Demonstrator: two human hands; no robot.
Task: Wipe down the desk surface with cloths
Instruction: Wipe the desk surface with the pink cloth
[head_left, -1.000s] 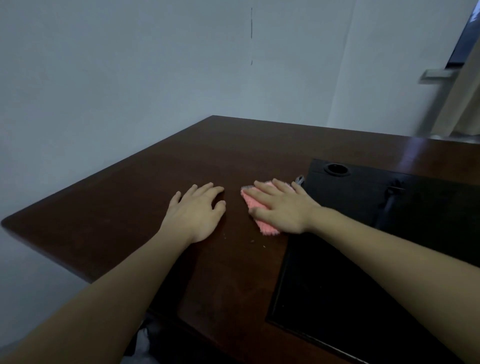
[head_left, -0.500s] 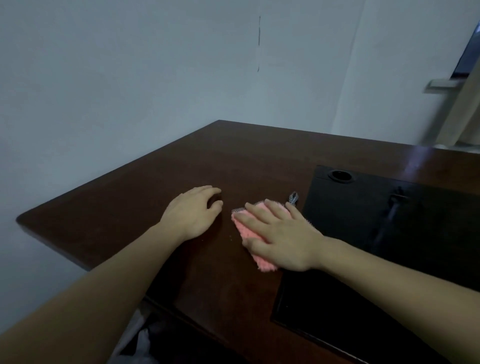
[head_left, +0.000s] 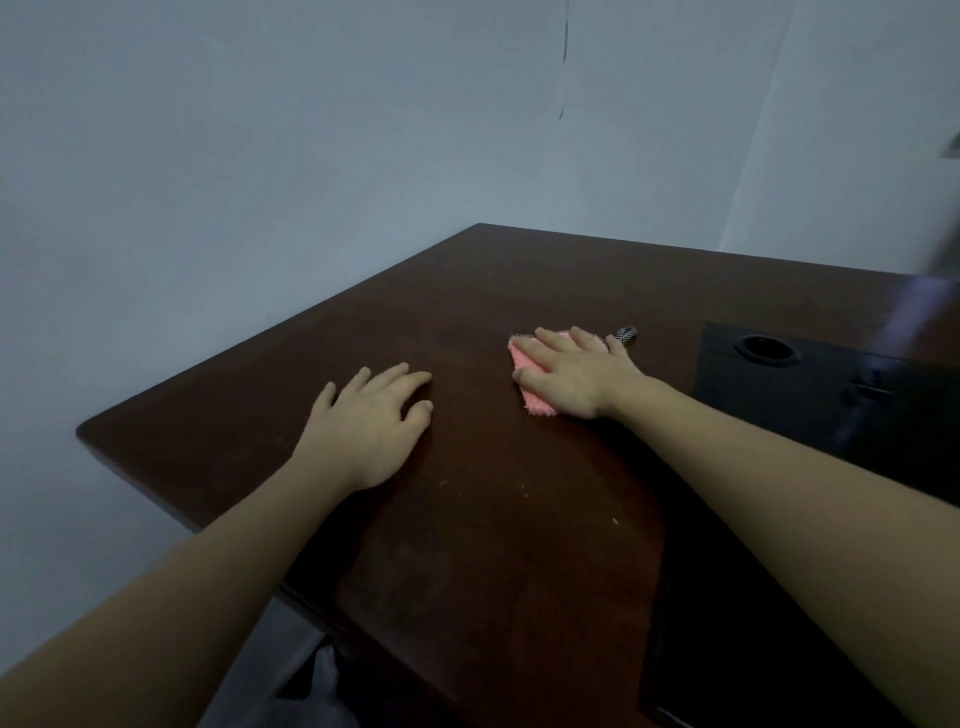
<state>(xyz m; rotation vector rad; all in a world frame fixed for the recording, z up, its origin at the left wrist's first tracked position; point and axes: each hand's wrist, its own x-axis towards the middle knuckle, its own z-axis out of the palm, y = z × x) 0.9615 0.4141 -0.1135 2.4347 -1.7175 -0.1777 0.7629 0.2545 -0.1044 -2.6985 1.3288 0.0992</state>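
The pink cloth (head_left: 530, 384) lay flat on the dark wooden tabletop (head_left: 467, 519), out in the middle of the wood between the far edge and the near edge, just short of the black inset panel (head_left: 810, 405) on the right side. The right hand (head_left: 576, 376) pressed down on it with fingers spread and straight, a released grip that pinned the cloth rather than clutched it; a patterned tab (head_left: 625, 335) stuck out past the fingertips. The left hand (head_left: 371, 423) rested palm-down on bare wood nearer the left edge, well apart from the cloth, fingers relaxed and holding nothing. It seemed to serve as a brace.

The step in hand looked like a wiping stroke across the wood. A few pale specks (head_left: 522, 488) sat closer to the near edge, so the stroke would do best drawn toward them with even, flat palm pressure, keeping the whole cloth under the hand so no corner folded or lifted. Overlapping passes running from the far edge to the near edge would probably leave no strip missed. The seam where the wood met the black panel could catch the cloth's fringe, so lighter pressure there seemed wise
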